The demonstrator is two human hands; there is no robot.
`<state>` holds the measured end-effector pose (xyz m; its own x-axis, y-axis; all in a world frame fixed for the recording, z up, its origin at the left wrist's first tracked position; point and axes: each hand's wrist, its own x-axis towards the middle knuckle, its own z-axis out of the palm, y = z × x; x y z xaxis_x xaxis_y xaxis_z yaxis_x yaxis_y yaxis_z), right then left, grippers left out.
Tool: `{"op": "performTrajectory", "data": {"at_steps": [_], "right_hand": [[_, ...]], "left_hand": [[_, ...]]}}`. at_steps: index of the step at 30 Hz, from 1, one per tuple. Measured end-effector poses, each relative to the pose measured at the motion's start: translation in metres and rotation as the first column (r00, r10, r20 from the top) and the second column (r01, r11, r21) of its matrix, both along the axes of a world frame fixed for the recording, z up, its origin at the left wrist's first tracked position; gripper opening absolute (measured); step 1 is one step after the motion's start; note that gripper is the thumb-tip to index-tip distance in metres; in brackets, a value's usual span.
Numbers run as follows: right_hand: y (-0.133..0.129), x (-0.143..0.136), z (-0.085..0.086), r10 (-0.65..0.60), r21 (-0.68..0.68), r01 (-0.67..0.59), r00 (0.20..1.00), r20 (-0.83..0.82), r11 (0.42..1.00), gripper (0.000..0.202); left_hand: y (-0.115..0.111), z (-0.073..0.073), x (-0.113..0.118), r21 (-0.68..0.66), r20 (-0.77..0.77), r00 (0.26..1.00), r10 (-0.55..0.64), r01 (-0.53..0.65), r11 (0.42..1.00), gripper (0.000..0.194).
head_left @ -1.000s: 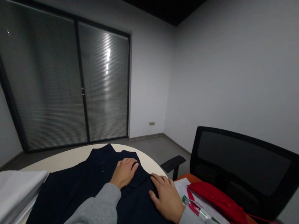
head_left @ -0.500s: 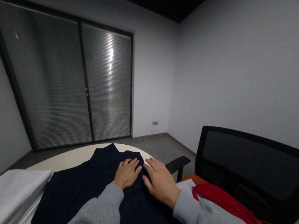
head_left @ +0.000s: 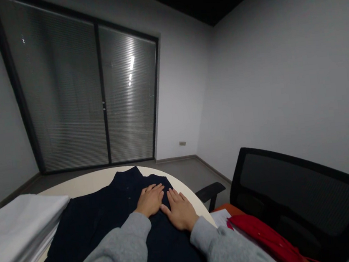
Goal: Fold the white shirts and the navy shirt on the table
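A dark navy shirt with a collar and small buttons lies spread over the round pale table, its collar toward the far edge. My left hand rests palm down on the upper part of the shirt, fingers stretched out. Close beside it, my right hand also lies flat on the cloth near the shirt's right shoulder, with its fingers extended. Neither hand grips the fabric. Both forearms, in grey sleeves, cover part of the shirt's lower half.
A stack of folded white cloth stands at the table's left. To the right is a black mesh office chair with an armrest; red fabric and a white sheet lie on its orange seat. Glass doors with blinds stand behind.
My right hand has moved left and down from the table's edge onto the shirt, beside my left hand. The left hand stays almost in place on the cloth. The view has shifted slightly.
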<state>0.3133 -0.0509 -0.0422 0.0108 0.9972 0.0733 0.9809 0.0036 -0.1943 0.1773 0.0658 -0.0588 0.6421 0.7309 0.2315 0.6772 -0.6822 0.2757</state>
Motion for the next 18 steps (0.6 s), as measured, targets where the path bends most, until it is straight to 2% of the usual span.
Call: {"op": "performTrajectory", "data": {"at_steps": [5,12,18], "right_hand": [[0.003,0.0,0.0,-0.008,-0.023,0.009,0.999,0.042,1.0,0.079],[0.026,-0.02,0.02,0.017,-0.001,-0.017,0.996,0.09,1.0,0.072],[0.037,-0.033,0.001,0.044,0.067,-0.045,0.999,0.028,0.997,0.063]], "left_hand": [[0.002,-0.001,-0.004,-0.019,0.045,0.999,0.002,-0.001,1.0,0.049],[0.007,-0.002,-0.004,-0.064,0.128,0.992,0.015,-0.007,0.998,0.046],[0.023,-0.009,-0.005,-0.175,0.226,0.964,0.143,-0.104,0.979,0.05]]}}
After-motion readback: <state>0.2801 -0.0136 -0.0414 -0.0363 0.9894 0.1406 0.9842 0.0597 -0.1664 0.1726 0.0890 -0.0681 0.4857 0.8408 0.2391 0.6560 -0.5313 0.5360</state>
